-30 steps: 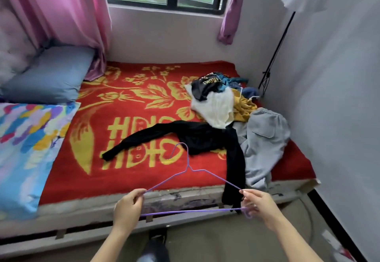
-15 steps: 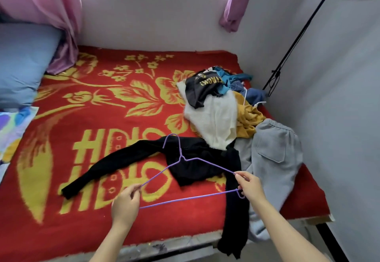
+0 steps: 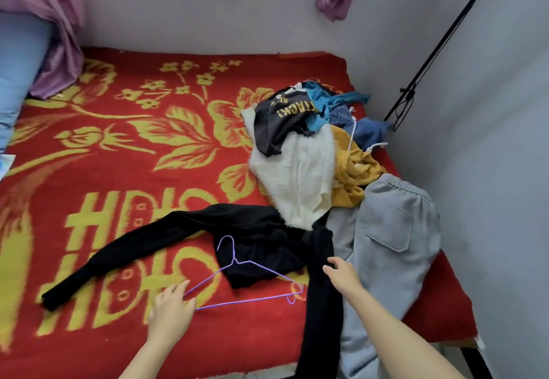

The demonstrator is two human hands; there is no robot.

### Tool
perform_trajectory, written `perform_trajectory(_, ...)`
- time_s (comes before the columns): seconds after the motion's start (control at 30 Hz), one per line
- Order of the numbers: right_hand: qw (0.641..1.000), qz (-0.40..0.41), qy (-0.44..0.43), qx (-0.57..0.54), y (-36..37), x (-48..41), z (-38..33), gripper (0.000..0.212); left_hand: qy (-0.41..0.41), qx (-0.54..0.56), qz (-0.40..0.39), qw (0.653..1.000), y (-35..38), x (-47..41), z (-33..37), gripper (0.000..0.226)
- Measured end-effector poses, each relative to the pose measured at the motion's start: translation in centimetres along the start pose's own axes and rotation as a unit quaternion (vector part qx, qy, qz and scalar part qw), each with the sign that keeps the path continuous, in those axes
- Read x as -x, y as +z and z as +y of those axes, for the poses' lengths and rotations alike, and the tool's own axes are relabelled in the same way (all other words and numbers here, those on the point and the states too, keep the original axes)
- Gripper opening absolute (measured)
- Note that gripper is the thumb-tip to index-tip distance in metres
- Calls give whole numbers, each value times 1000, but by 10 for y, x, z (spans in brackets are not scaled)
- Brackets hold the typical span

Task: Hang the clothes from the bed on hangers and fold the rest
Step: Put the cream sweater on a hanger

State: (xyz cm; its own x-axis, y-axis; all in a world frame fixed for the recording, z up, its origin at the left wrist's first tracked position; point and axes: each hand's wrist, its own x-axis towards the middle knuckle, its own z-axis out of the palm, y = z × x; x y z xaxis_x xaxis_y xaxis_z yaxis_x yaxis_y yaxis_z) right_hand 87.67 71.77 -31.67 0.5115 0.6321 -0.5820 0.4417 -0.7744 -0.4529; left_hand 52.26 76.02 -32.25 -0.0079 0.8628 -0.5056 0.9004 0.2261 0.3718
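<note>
at the far left a pale blue pillow (image 3: 17,81) sits under a pink curtain (image 3: 56,22), both well apart from your work. across the red and yellow flowered blanket (image 3: 124,152) on the bed, the black long-sleeved top (image 3: 261,239) lies spread. one sleeve runs out to the left, so the top's long axis goes roughly left to right in front of you.

your left hand (image 3: 170,311) rests at the left corner of the thin purple wire hanger (image 3: 243,300). that corner is hidden under your fingers, so i cannot tell whether you pinch it or only touch it. the hanger lies flat with its hook pointing away from you onto the top's body, and its right end lies free.

your right hand (image 3: 341,274) is just right of that end, fingers apart and relaxed, tips touching the top's other sleeve, which runs toward you and drops over the bed's edge. this hand is nearer the body of the top, which lies beyond it and to its left, so it looks best placed to lift the cloth for the hanger.

further right, a white fuzzy sweater (image 3: 297,176) overlaps the top's far edge, and grey fleece sweatpants (image 3: 395,230) lie beside the hanging sleeve.
</note>
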Motion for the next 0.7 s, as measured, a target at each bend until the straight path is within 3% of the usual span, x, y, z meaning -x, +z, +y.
perform_trajectory(0.27, 999, -24, -14, 27, -39, -111, -38, 31, -32, 74, 43, 996, 18, -5, 60, 41)
perform_trajectory(0.7, 997, 25, 46, -47, -46, -233, -81, 64, -79, 90, 71, 990, 22, -63, 113, 36)
